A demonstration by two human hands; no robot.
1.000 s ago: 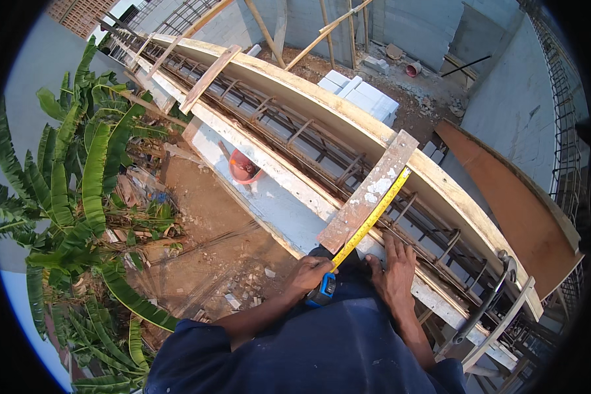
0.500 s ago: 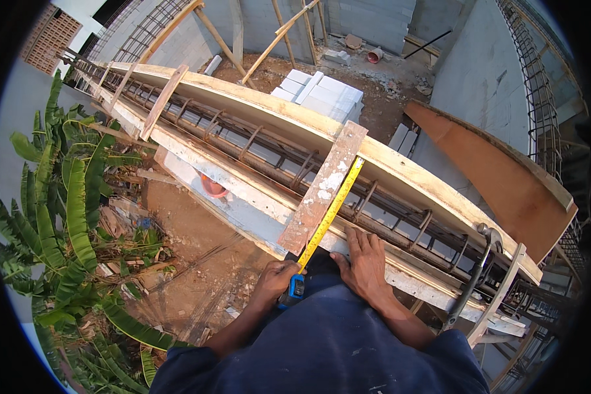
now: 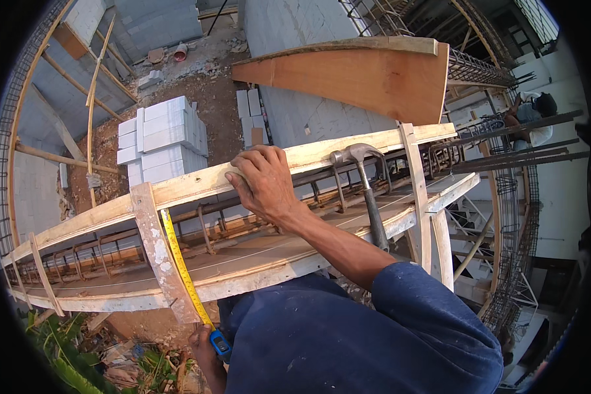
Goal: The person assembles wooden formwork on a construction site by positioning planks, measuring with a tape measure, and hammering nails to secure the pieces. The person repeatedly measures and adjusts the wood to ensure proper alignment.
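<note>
Head view: the person leans over a long wooden formwork (image 3: 348,148), two side boards with rebar (image 3: 322,190) running between them.

The right hand (image 3: 259,180) reaches across the gap and rests on the top edge of the far board, fingers curled together over that edge, palm down; it grips the board itself and nothing else. Its forearm crosses the rebar and the near board, in a dark blue sleeve (image 3: 433,322).

The left hand (image 3: 207,351) is low, below the near board's outer edge and mostly hidden by the blue clothing. It is closed around the blue case of a tape measure (image 3: 220,341). The yellow tape (image 3: 180,266) runs up from the case, lying along a worn cross batten (image 3: 154,249) that spans both boards, and ends near the far board's edge, well to the left of the right hand.

A hammer (image 3: 368,190) hangs by its claw head from the far board just right of the right hand, its dark handle slanting down toward the near board.

A second batten (image 3: 417,190) crosses the boards farther right. Beyond the formwork lie stacked white blocks (image 3: 161,134) on bare earth and a brown plywood sheet (image 3: 368,82). Another person (image 3: 528,115) crouches at the far right among rebar cages. Green leaves (image 3: 72,358) show at the lower left.
</note>
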